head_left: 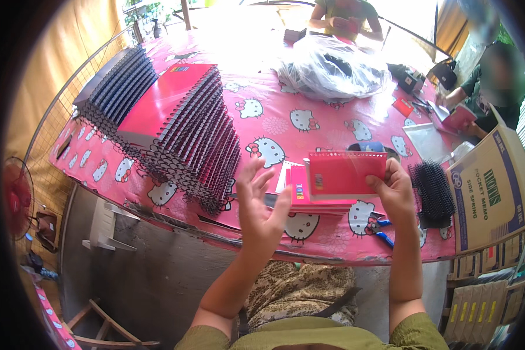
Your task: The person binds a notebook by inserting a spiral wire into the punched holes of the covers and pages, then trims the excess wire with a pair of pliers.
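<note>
My right hand (395, 188) grips a red memo pad (343, 175) by its right side, thumb on the cover. A row of punched holes runs along the pad's top edge, and no coil is in them. Apart from the pad, to its left, my left hand (256, 204) is raised with the fingers spread and nothing in it. Below the held pad lies a low pile of red pads (297, 189), partly hidden by it. Blue-handled pliers (382, 234) rest on the table near my right wrist. Right of that hand lies a bundle of black spiral coils (431, 189).
Tall stacks of spiral-bound red memo pads (184, 111) and dark ones (122, 73) stand at left. A cardboard box (496, 186) is at right. Clear plastic bags (335, 70) lie at the back of the pink patterned table (274, 125). Two other people work across and at right.
</note>
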Available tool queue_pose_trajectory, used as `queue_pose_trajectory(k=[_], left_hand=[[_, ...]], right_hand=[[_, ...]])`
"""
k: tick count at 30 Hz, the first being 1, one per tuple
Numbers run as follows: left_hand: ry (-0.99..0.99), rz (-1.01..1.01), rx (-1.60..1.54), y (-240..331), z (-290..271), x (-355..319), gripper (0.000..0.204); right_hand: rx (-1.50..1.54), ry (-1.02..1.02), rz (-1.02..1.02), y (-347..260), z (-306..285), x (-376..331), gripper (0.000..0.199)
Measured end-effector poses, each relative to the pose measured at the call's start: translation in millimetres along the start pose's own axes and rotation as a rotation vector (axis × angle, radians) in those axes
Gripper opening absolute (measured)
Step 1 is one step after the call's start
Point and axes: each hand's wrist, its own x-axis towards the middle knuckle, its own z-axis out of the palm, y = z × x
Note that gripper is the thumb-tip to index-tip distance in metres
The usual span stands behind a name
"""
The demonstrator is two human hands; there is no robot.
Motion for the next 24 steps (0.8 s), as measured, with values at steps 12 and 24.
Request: queue_pose_trajectory(k=[12, 24], left_hand=[[-0.304, 0.081, 0.44, -3, 41, 13, 0.061], [-0.325, 0.268, 0.573, 16, 79, 21, 0.007]], right_hand=[[0.189, -0.245, -0.112, 20, 32, 5, 0.041], [-0.447, -0.088, -0.36, 6, 2, -13, 0.023]])
